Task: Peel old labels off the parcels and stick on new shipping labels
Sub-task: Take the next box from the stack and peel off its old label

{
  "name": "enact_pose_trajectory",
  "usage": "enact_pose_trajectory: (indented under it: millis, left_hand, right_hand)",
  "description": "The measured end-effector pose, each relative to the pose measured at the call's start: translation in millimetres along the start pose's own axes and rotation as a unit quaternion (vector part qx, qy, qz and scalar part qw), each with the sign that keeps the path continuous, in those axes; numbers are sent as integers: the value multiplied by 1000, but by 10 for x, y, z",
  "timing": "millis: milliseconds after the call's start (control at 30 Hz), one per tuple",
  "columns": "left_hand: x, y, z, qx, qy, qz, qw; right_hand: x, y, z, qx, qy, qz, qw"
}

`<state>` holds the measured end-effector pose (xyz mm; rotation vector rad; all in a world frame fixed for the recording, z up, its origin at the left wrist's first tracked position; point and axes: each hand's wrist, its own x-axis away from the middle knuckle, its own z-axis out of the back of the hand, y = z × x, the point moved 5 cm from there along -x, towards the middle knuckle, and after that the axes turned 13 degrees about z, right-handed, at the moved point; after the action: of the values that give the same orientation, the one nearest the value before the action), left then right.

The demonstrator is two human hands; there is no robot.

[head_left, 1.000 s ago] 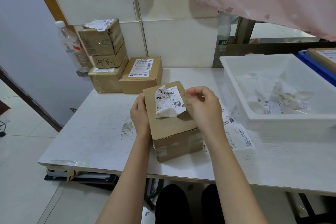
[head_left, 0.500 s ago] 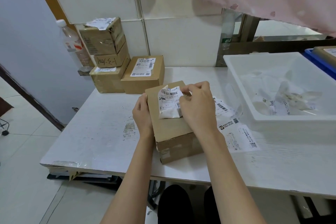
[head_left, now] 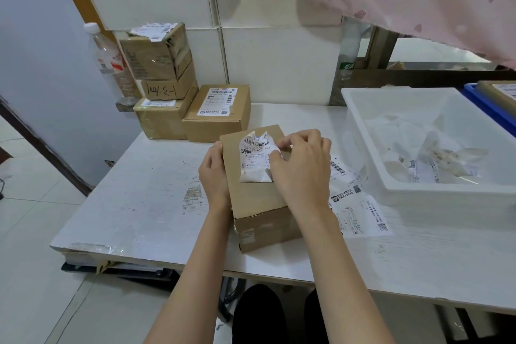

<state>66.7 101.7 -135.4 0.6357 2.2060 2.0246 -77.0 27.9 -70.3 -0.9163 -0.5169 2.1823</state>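
A brown box is stood on the white counter, with its long axis running away from the person and its far end turned slightly left. It is steadied from its left side by the left hand, whose fingers are curled against the side wall, probably so that it cannot slide while the label is pulled. The old label, wrinkled and partly lifted on the box's top face, is pinched at its right edge by the fingers of the right hand. Loose labels are laid right of the box, likely kept ready for sticking. A white tub further right holds crumpled paper scraps.
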Motion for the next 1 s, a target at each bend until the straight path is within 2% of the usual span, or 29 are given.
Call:
enact_pose_trajectory:
  millis: [467,833,1000]
  left_hand:
    - [8,-1,-6,6,-5,3,1000]
    - [-15,-2,-4,2,-2,-5,1000]
    - [-3,7,-12,0,1,-6,1000]
  right_hand:
    - [-7,-44,-10,0,32,69,997]
    - [39,-171,92,-120,42,104,986]
    - [53,-124,113,-143,41,78,986]
